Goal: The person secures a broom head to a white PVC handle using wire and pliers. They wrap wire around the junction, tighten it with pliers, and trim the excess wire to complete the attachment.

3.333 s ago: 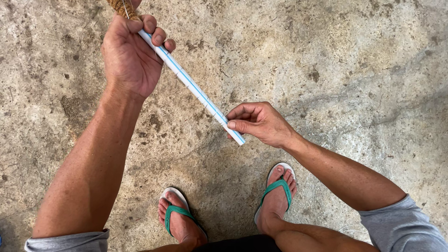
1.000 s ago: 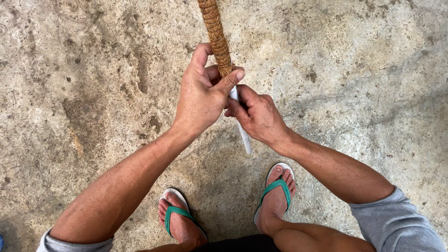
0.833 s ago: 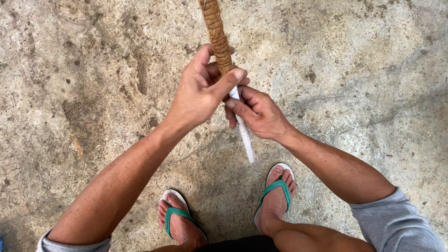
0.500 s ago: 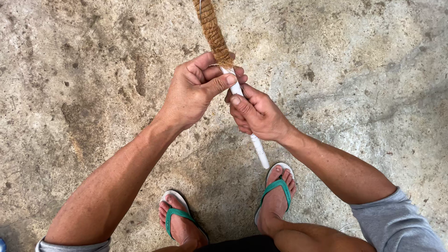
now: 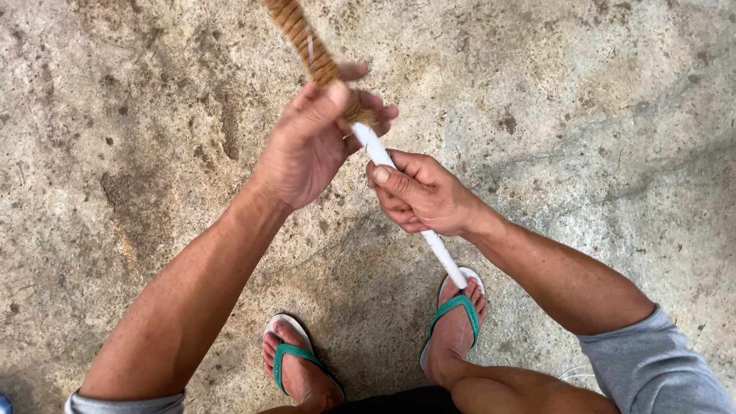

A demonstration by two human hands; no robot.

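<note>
Your left hand [image 5: 310, 146] is clenched around the spot where the brown rope wrapping [image 5: 303, 42] ends on the white pipe [image 5: 445, 253], so the upper stretch looks covered while the lower stretch, down past your grip toward the green sandal [image 5: 454, 322], is bare and, by my reading, left to wrap. Your right hand [image 5: 418, 195] sits just below, fingers closed on the bare pipe, both forearms angled in over the concrete floor [image 5: 598, 100], the pipe slanting between your 2 hands
</note>
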